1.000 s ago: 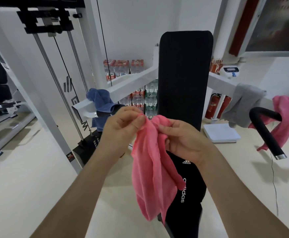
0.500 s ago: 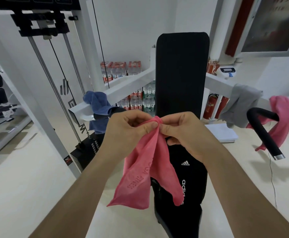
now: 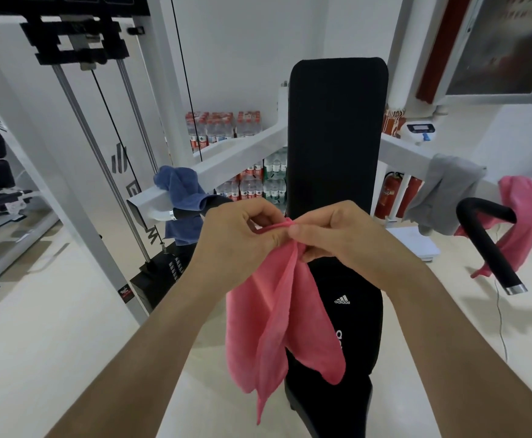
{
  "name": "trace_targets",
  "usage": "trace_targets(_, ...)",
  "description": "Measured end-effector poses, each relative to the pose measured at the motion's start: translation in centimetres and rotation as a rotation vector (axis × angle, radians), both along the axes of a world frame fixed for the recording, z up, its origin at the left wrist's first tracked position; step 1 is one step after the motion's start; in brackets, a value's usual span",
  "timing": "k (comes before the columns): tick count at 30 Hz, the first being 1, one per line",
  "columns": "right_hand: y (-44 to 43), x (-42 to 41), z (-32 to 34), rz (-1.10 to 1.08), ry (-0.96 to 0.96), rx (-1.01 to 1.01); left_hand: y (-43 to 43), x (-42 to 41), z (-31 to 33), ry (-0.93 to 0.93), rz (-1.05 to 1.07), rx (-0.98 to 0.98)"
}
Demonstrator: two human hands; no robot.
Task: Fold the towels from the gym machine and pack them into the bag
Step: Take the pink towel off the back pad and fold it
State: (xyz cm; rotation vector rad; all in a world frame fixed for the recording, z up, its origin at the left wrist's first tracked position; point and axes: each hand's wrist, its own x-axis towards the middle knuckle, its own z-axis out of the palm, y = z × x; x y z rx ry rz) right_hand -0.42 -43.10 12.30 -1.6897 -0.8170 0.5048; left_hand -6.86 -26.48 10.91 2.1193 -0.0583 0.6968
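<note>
A pink towel [image 3: 277,324] hangs in loose folds in front of me, pinched at its top edge by both hands close together. My left hand [image 3: 236,238] and my right hand [image 3: 337,235] each grip that edge. Behind the towel stands the machine's black back pad [image 3: 337,137], with a black adidas bag [image 3: 350,311] on the seat below it. A blue towel [image 3: 185,200] is draped over the left white arm. Over the right arm hang a grey towel [image 3: 444,191] and a second pink towel [image 3: 523,222].
A black padded handle [image 3: 489,245] juts out at the right. The weight stack's rods and cable [image 3: 106,153] rise at the left. Packs of water bottles [image 3: 226,128] are stacked by the far wall, with a white scale [image 3: 416,245] on the pale floor.
My hands have come closer together on the towel's top edge, and the cloth has swung and now hangs longer beneath them.
</note>
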Motion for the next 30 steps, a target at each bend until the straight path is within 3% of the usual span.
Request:
trace_targets(7, -0.1, 0.5, 0.3, -0.023, -0.409, -0.181, -0.3, 0.5, 0.1, 0.116, -0.087, -0.060)
trace_targets(10, -0.7, 0.7, 1.2, -0.016, -0.357, -0.145, 0.3, 0.6, 0.2, 0.328, -0.280, -0.344)
trace_targets(13, -1.1, 1.4, 1.4, -0.107, -0.160, 0.027, 0.9, 0.6, -0.5, 0.555, -0.450, -0.362)
trace_targets(15, -1.6, 2.4, 1.3, -0.244, -0.117, 0.124, 0.9, 0.4, -1.7, 0.623, -0.410, -0.201)
trace_targets(18, -3.0, 4.4, 1.3, -0.518, -0.345, 0.041, 1.8, -0.2, -4.5, 0.687, -0.187, 0.235)
trace_targets(20, -3.6, 5.9, 0.8, -0.651, -0.529, -0.088, 2.6, -0.7, -5.8, 0.651, -0.073, 0.398)
trace_targets(22, -3.8, 7.0, -0.2, -0.707, -0.595, -0.148, 2.9, -0.8, -6.2, 0.529, 0.008, 0.610)
trace_targets(27, -4.0, 8.8, -2.7, -0.745, -0.460, -0.126, 4.5, -0.5, -6.1, 0.037, 0.151, 0.736)
trace_targets(30, -4.0, 8.7, -3.3, -0.649, -0.342, -0.099, 6.7, -0.1, -6.8, 0.030, 0.217, 0.950)
